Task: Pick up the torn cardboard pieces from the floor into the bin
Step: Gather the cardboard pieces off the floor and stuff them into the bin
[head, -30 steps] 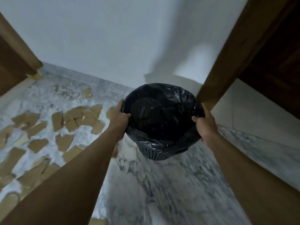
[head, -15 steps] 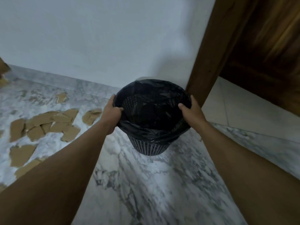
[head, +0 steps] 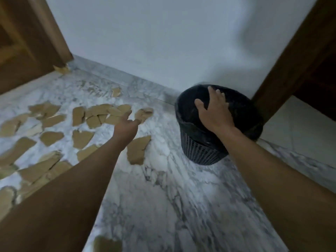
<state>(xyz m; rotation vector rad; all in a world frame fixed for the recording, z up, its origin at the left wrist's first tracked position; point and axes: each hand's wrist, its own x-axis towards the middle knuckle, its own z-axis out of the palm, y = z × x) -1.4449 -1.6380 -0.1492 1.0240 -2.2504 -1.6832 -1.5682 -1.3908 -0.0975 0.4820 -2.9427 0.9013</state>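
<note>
Left hand (head: 127, 123) stretched forward and low, fingers loosely extended, right hand (head: 215, 113) palm down, fingers spread

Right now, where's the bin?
Head view, right of centre: the bin stands on the marble floor by the white wall, just left of the wooden door frame, with the right hand over its opening. The cardboard pieces lie to its left.

Bin (head: 201, 151) under the right hand (head: 215, 113): black, wall a fine grid of small holes. Liner (head: 189, 128) over its rim: black. Cardboard pieces (head: 82, 138) around and left of the left hand (head: 125, 125): plain tan, some edges paler. Floor (head: 163, 206) below the left hand: white marble, grey veins. Wall (head: 163, 42) beyond: plain off-white. Door frame (head: 291, 60) right of the right hand: dark brown wood.
</note>
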